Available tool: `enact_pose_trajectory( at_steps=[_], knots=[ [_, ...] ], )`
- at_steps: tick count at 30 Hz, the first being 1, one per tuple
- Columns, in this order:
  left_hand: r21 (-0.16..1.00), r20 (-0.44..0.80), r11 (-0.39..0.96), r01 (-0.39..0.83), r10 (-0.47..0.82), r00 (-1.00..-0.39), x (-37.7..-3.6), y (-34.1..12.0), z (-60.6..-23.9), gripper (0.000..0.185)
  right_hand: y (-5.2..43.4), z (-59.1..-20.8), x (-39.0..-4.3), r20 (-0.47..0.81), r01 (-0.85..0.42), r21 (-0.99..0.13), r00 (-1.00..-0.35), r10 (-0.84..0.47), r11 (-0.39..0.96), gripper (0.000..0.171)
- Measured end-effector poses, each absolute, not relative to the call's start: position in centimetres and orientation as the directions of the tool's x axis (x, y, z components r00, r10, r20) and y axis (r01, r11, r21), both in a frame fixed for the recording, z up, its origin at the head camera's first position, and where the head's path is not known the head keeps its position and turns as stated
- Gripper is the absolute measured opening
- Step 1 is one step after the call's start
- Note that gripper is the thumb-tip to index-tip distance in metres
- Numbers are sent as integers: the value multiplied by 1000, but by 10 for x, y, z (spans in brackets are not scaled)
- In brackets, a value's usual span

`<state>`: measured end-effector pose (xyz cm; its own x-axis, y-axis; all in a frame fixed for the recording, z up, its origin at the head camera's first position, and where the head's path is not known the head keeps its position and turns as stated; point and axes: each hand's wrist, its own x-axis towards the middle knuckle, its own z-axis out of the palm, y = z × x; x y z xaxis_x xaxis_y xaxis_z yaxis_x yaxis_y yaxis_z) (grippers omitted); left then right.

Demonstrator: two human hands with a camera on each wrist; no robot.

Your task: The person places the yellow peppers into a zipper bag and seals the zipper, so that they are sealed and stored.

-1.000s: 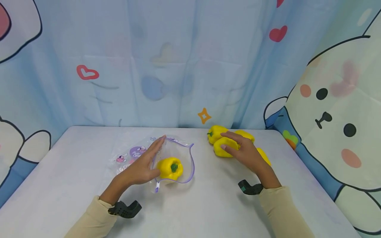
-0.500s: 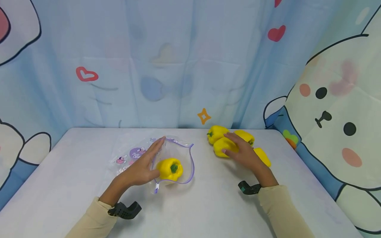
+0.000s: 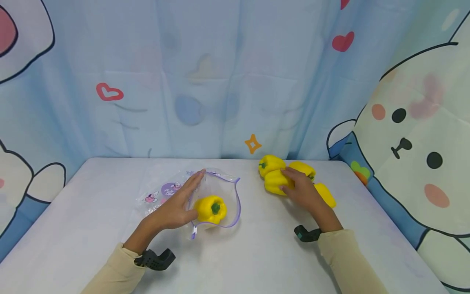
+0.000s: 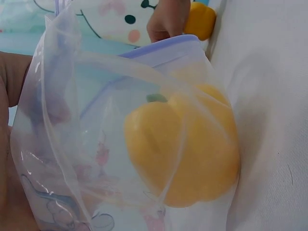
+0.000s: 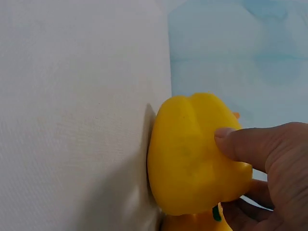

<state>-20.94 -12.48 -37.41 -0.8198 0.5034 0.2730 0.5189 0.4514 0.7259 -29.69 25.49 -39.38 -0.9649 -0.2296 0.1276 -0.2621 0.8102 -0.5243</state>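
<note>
My left hand [image 3: 175,207], fingers extended and thumb apart, rests against the left side of a clear zip bag [image 3: 232,192] with a purple-edged mouth standing open. Inside that bag lies a yellow bell pepper [image 3: 208,209]. In the left wrist view, the pepper [image 4: 183,149] shows through the clear film. Over at the right, my right hand [image 3: 302,191] grips another yellow bell pepper [image 3: 276,182]. The right wrist view has the thumb pressing on this pepper [image 5: 192,159], the other fingers partly hidden behind it.
More yellow bell peppers sit around the gripped one: one behind it [image 3: 271,164], one at the back right [image 3: 303,168] and one beside my right wrist [image 3: 325,195]. Flat printed bags [image 3: 161,194] lie under and left of my left hand. A blue curtain [image 3: 191,81] hangs behind the table.
My right hand has lowered from above the peppers, and its thumb and fingers have closed on the front one. The left hand and the bag have stayed in place.
</note>
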Motion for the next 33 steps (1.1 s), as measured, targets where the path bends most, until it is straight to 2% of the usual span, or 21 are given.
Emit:
enact_pose_trajectory(
  at_steps=[6,12,18,26,33],
  knots=[
    [725,270,450,521,511,-816,-210,-125,-375,96,251,-395,-297,110,-223,-509,-975,-194,831,61],
    [728,271,444,523,514,-814,-210,-126,-374,95,250,-395,-295,129,-241,-497,-970,-204,834,67],
    [731,270,438,524,519,-811,-210,-127,-374,95,250,-395,-297,85,-228,-479,-973,-214,848,74],
    [727,280,434,533,521,-806,-210,-126,-375,93,250,-394,-296,72,-229,-495,-972,-223,838,74],
    [729,282,428,534,522,-805,-210,-126,-376,93,248,-394,-293,115,-266,-494,-964,-241,828,73]
  ],
)
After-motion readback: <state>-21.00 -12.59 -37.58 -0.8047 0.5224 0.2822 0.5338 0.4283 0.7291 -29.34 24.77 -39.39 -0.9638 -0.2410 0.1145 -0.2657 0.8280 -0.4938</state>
